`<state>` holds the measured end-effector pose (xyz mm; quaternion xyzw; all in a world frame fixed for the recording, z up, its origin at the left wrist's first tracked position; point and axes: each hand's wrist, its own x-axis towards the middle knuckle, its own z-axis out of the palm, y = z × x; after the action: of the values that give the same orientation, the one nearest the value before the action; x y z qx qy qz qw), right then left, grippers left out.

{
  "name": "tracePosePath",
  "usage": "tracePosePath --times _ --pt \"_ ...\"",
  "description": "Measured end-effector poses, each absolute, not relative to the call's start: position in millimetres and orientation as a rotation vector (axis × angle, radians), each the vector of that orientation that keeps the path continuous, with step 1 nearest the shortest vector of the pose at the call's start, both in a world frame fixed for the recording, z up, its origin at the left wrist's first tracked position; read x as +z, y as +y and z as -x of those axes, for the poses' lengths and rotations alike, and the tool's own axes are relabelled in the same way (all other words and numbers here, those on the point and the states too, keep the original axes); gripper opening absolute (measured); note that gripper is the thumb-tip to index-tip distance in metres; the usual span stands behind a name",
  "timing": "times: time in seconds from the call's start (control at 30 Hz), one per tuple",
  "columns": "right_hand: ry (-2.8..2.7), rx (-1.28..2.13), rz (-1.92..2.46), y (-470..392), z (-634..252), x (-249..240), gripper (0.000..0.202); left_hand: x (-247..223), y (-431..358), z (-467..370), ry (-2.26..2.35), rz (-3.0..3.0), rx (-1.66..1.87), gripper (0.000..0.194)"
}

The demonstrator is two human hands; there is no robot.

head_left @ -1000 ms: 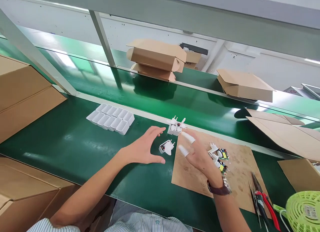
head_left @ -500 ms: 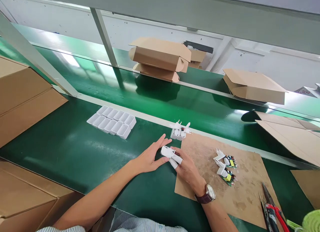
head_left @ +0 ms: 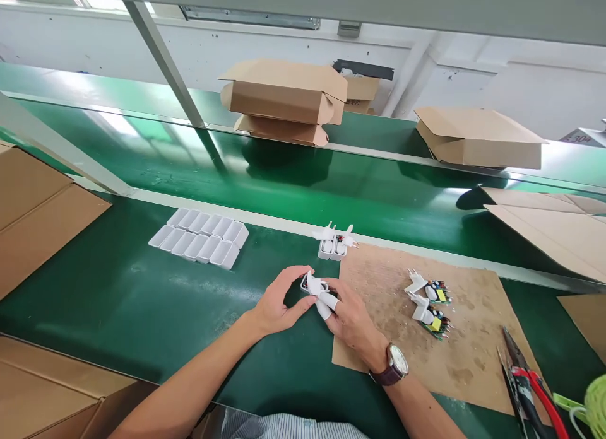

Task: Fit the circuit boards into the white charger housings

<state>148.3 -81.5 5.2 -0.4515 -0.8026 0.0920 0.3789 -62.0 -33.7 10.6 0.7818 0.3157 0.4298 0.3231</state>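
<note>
A small white plug-in charger (head_left: 313, 284) is between my two hands, over the green bench. Its plug part stands tilted, and some dark inner parts show in the open case. My left hand (head_left: 283, 303) closes its thumb and fingertips round the case's left side. White finger covers sit on fingers of my right hand (head_left: 353, 319), which grips the charger from the right. Just beyond, two white cases (head_left: 332, 247) with tilted plug parts stand side by side. Two plug parts with bare circuit boards (head_left: 433, 324) lie on the cardboard sheet (head_left: 379, 319) at my right.
Several empty white cases (head_left: 199, 240) stand in two rows at the left. Pliers with red and black handles (head_left: 525, 369) and tweezers (head_left: 510, 385) lie at the right, near a green roll (head_left: 595, 401). Cardboard boxes (head_left: 284, 101) rest beyond the green belt (head_left: 284, 180).
My left fingers, stretched out before, have curled round the case. The plug part now stands tilted and the case's inside shows. The camera view has shifted a little.
</note>
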Motion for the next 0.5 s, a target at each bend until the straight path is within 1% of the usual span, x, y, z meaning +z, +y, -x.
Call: tracePosePath --times 0.03,0.1,0.13,0.17,0.2,0.27,0.33,0.5 --pt "-2.055 0.221 1.147 -82.6 -148.9 4.7 0.037 11.7 -33.2 62.2 0.816 -2.055 1.135 0.056" --pt "-2.057 0.199 1.142 -84.9 -149.6 4.3 0.038 14.1 -31.8 62.1 0.744 -2.071 1.182 0.070" --pt "-2.057 0.197 1.141 -85.7 -149.4 4.4 0.039 15.3 -31.0 61.7 0.694 -2.098 1.209 0.073" --pt "-2.058 0.204 1.146 -86.2 -148.7 4.7 0.040 16.4 -30.3 61.2 0.656 -2.135 1.234 0.071" --pt "-2.057 0.210 1.158 -86.2 -147.8 5.2 0.041 17.4 -29.6 60.5 0.645 -2.173 1.259 0.063" --pt "-2.053 0.220 1.193 -85.6 -145.2 6.8 0.042 18.9 -28.5 59.0 0.710 -2.213 1.305 0.041" --pt "-2.055 0.214 1.222 -85.0 -142.8 8.9 0.041 19.9 -27.8 58.4 0.819 -2.189 1.354 0.027" --pt "-2.087 0.181 1.245 -87.1 -140.4 11.4 0.043 21.8 -27.5 60.1 0.904 -2.162 1.373 0.020"
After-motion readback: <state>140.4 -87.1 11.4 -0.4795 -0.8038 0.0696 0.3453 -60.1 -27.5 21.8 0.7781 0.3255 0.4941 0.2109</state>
